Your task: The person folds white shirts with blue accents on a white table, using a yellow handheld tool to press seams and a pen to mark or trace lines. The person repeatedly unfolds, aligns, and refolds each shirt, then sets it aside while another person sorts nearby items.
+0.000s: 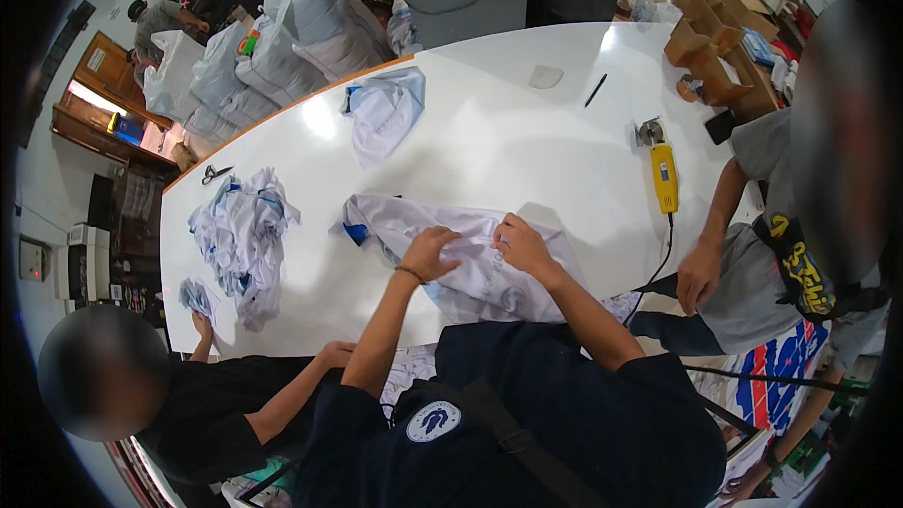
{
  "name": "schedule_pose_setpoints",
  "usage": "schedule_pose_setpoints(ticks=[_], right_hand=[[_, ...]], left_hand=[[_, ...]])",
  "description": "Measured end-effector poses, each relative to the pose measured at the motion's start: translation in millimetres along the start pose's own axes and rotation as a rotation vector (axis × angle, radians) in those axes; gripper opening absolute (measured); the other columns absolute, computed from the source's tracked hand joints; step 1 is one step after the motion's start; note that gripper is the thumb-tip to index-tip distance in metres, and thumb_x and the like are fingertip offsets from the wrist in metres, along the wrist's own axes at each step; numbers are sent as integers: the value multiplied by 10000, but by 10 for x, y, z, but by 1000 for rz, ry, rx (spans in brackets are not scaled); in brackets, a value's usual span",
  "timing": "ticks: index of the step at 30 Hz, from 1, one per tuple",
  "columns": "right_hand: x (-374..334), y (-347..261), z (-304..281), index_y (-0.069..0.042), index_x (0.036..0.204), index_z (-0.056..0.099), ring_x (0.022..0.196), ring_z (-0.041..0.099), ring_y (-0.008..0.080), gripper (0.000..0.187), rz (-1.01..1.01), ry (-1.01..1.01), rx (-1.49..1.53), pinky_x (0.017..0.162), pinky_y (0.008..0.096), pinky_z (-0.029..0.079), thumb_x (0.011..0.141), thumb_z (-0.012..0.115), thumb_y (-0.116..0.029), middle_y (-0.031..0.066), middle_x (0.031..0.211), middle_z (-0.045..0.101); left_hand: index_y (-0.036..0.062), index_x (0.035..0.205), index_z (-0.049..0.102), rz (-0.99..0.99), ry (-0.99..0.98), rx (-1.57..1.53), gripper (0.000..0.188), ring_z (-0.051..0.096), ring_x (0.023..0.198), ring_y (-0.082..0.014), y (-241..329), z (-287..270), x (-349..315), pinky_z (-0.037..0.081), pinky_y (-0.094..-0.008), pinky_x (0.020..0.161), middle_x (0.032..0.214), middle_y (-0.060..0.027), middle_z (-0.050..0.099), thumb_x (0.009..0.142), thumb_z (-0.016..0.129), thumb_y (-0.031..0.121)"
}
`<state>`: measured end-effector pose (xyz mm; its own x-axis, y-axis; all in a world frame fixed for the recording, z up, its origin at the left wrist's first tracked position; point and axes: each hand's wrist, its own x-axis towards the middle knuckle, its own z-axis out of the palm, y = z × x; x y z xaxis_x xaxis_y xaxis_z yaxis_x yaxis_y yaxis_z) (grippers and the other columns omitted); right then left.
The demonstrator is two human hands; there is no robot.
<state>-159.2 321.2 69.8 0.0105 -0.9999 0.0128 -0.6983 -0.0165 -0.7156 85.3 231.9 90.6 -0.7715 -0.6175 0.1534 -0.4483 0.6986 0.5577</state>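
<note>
Near the middle of the near edge of the table [564,146], a white cloth [484,277] with blue patches lies rumpled, the left hand [430,254] resting on it, its grip wide with thumb and fingers apart, while the right hand [520,245] has a narrow grip pinching a fold of it. A heap of similar cloths [249,235] lies toward the left end, and a yellow power cutter [664,179] near the right end.
</note>
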Motion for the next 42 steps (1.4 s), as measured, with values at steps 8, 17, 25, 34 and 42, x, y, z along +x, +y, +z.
schedule_pose_setpoints(ticks=[8, 17, 25, 34, 42], right_hand=[[-251, -950, -934, -34, 949, 575, 813, 632, 422, 115, -94, -158, 335, 711, 461, 481, 875, 626, -107, 205, 840, 653], [-503, -1232, -2590, -18, 902, 596, 701, 581, 101, 134, -259, 60, 329, 650, 229, 469, 829, 661, 73, 45, 822, 621], [236, -966, -3052, -32, 1026, 647, 784, 627, 194, 224, -81, 558, -530, 695, 288, 497, 818, 680, 42, 128, 893, 591], [-410, -1446, -3566, -58, 910, 602, 818, 619, 228, 196, -449, 989, -284, 722, 317, 481, 758, 688, 31, 81, 1002, 633], [-1225, -770, -2649, -52, 766, 527, 928, 626, 306, 197, -261, 573, 150, 856, 390, 475, 632, 637, 41, 112, 877, 657]], left_hand=[[130, 900, 574, -210, 368, 289, 275, 608, 706, -359, -65, -14, 162, 497, -459, 640, 897, -95, 606, 663, 687, 47], [126, 940, 696, -229, 835, 416, 239, 676, 803, -325, -435, -1493, 276, 545, -402, 672, 917, -84, 661, 729, 640, 28], [222, 1105, 735, -512, 911, 608, 326, 694, 874, -375, -602, -2799, 842, 548, -457, 765, 924, -160, 726, 797, 653, 152], [-101, 1288, 579, 208, 1200, 90, 677, 676, 1023, -286, 1106, -3949, 105, 544, -388, 909, 1164, -226, 672, 957, 507, 485], [-75, 1252, 556, 2, 954, 106, 582, 656, 1030, -298, 1320, -2482, -1295, 524, -399, 928, 1172, -197, 640, 841, 680, 318]])
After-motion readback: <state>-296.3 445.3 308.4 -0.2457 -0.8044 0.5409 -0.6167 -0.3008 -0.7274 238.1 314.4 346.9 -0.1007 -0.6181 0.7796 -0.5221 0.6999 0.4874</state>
